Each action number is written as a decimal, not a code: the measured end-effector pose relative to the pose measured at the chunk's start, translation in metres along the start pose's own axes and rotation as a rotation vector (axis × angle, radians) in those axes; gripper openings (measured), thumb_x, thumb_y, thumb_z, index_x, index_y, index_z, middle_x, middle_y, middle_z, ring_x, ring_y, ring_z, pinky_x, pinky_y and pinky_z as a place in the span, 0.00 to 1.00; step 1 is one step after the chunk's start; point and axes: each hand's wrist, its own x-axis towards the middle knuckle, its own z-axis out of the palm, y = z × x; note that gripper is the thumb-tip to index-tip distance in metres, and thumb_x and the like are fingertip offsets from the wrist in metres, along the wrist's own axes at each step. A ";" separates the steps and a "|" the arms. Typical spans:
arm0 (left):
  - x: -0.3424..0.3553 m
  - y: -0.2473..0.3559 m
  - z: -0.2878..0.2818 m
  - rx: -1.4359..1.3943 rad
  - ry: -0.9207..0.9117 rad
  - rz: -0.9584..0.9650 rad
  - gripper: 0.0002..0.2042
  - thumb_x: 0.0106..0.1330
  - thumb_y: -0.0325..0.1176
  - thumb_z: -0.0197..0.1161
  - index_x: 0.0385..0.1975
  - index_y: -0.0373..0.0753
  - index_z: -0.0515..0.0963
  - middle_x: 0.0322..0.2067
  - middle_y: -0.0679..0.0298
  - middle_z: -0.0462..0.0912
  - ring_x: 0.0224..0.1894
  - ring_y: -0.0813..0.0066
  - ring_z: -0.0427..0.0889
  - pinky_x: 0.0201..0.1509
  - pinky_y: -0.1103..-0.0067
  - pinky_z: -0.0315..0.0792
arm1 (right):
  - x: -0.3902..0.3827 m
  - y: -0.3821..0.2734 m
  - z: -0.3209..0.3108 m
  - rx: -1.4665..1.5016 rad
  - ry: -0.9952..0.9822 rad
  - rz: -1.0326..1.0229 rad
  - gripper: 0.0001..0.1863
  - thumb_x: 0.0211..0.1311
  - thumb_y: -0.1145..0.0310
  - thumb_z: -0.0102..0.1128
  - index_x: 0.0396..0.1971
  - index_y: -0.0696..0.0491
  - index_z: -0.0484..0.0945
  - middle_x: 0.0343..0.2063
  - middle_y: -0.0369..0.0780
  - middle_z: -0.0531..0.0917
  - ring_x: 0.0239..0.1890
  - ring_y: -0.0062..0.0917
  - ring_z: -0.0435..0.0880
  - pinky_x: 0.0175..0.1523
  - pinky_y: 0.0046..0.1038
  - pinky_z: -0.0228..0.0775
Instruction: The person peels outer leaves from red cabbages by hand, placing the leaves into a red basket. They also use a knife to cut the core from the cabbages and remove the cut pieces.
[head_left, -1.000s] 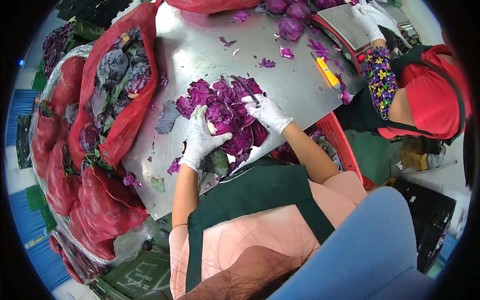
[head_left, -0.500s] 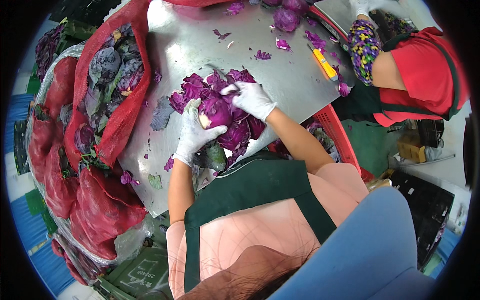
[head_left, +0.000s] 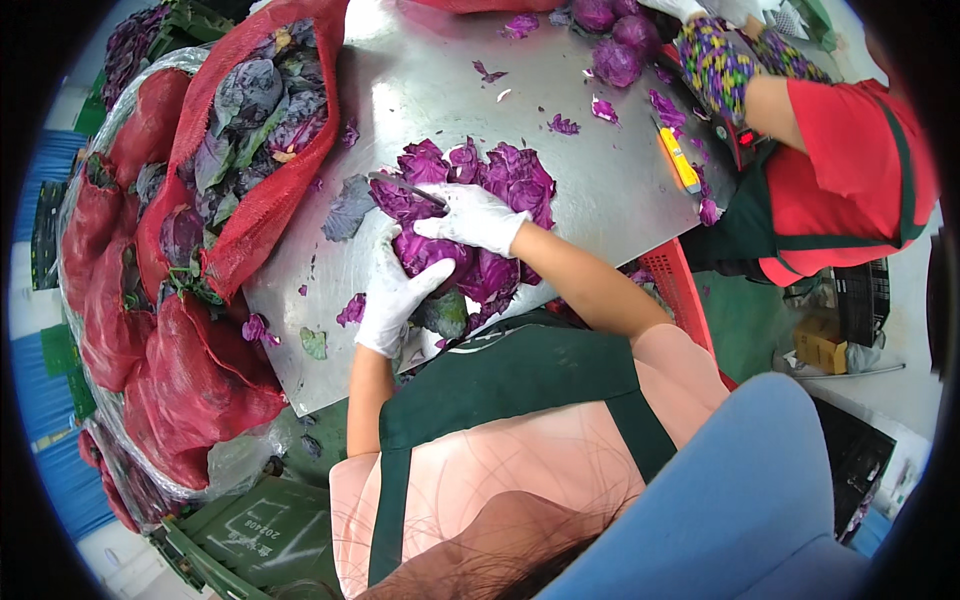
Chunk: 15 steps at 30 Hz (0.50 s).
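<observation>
The white-gloved left hand (head_left: 393, 300) grips the round purple cabbage (head_left: 425, 252), thumb spread from fingers, among loose purple leaves (head_left: 522, 182) on the grey metal table (head_left: 610, 195). The white-gloved right hand (head_left: 474, 216) holds a slim dark knife (head_left: 404, 187) in curled fingers.

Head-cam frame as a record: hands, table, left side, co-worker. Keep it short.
left hand: white-gloved, around a red cabbage head
right hand: white-gloved, holding a dark-bladed knife
metal table: scattered purple leaves, yellow utility knife
left side: open red mesh sack, cabbages inside
co-worker: upper right, floral sleeve
</observation>
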 end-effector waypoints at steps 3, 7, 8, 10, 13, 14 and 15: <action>0.011 -0.012 0.018 0.387 0.171 0.108 0.46 0.46 0.50 0.81 0.59 0.28 0.65 0.54 0.46 0.72 0.57 0.55 0.74 0.63 0.67 0.68 | 0.018 -0.006 0.002 -0.240 -0.049 0.147 0.27 0.60 0.50 0.64 0.50 0.55 0.80 0.44 0.53 0.84 0.49 0.46 0.83 0.56 0.42 0.74; -0.002 -0.014 0.027 0.439 0.228 0.198 0.41 0.46 0.48 0.81 0.57 0.32 0.69 0.55 0.48 0.69 0.60 0.54 0.71 0.65 0.66 0.66 | 0.030 0.000 -0.005 -0.303 -0.119 0.241 0.19 0.60 0.56 0.62 0.42 0.56 0.82 0.37 0.54 0.85 0.44 0.48 0.85 0.51 0.45 0.76; -0.001 -0.006 0.020 0.427 0.198 0.178 0.39 0.48 0.46 0.81 0.57 0.34 0.69 0.56 0.50 0.69 0.60 0.55 0.70 0.67 0.67 0.65 | 0.036 0.007 -0.006 -0.322 -0.094 0.232 0.19 0.60 0.57 0.61 0.42 0.56 0.81 0.38 0.54 0.85 0.44 0.48 0.85 0.51 0.45 0.76; -0.011 -0.025 0.010 0.359 0.182 0.253 0.40 0.49 0.45 0.79 0.61 0.36 0.68 0.61 0.51 0.66 0.66 0.54 0.65 0.71 0.65 0.60 | 0.028 0.074 -0.005 -0.434 -0.073 0.273 0.25 0.59 0.57 0.62 0.52 0.57 0.78 0.45 0.55 0.83 0.48 0.47 0.84 0.55 0.43 0.75; -0.033 -0.065 -0.020 0.104 0.137 0.326 0.46 0.47 0.43 0.80 0.67 0.39 0.62 0.63 0.55 0.64 0.68 0.57 0.63 0.73 0.64 0.57 | 0.026 0.066 -0.013 -0.332 -0.018 0.329 0.29 0.60 0.58 0.64 0.58 0.59 0.76 0.43 0.56 0.84 0.48 0.45 0.85 0.53 0.39 0.75; -0.041 -0.064 -0.022 0.089 0.121 0.276 0.47 0.47 0.43 0.81 0.68 0.40 0.62 0.63 0.56 0.63 0.68 0.58 0.63 0.73 0.65 0.57 | 0.026 0.051 -0.019 -0.306 -0.051 0.371 0.31 0.60 0.58 0.65 0.60 0.60 0.75 0.43 0.56 0.84 0.47 0.45 0.85 0.53 0.38 0.75; -0.047 -0.062 -0.024 0.074 0.104 0.227 0.48 0.46 0.43 0.81 0.68 0.40 0.61 0.64 0.56 0.62 0.68 0.59 0.63 0.73 0.65 0.57 | 0.030 0.064 -0.016 -0.249 -0.080 0.405 0.31 0.59 0.58 0.68 0.58 0.61 0.76 0.43 0.55 0.84 0.48 0.43 0.85 0.54 0.36 0.75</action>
